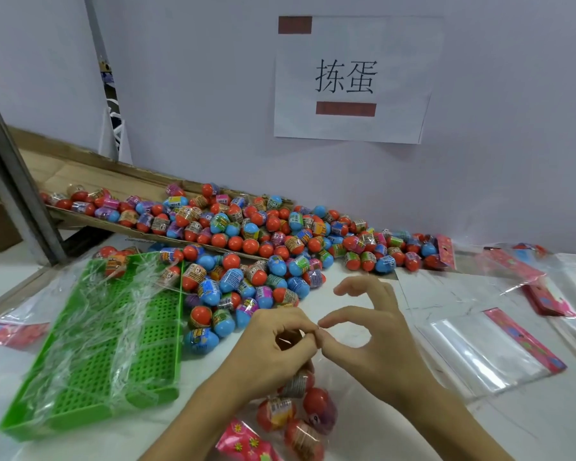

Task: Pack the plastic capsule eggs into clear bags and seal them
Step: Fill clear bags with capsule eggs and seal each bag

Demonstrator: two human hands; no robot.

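A person's two bare hands meet above a white table, seen from a head-worn camera looking down. The left hand has its fingers curled, and its grip pinches the top edge of a clear bag between thumb and fingertips. The right hand pinches the same edge with thumb and index finger, touching the left hand's fingertips; its other fingers arch loosely upward. The bag hangs just below the hands toward the near edge and holds several red capsule eggs with printed wrap bands. A pink flowered header card lies at the bag's lower left.

Beyond the hands, a large heap of loose capsule eggs — red, blue and a few purple — spreads across the table and up into a flattened cardboard tray that leans against the wall. To the left lies a green perforated plastic tray, draped with crinkled clear film; a couple of eggs sit at its far end. To the right lie empty clear bags with pink header strips, flat on the table — more of them farther right, near the wall. On the pale wall above hangs a white paper sign with two large black Chinese characters and two dark red bars. A grey metal post rises at the far left
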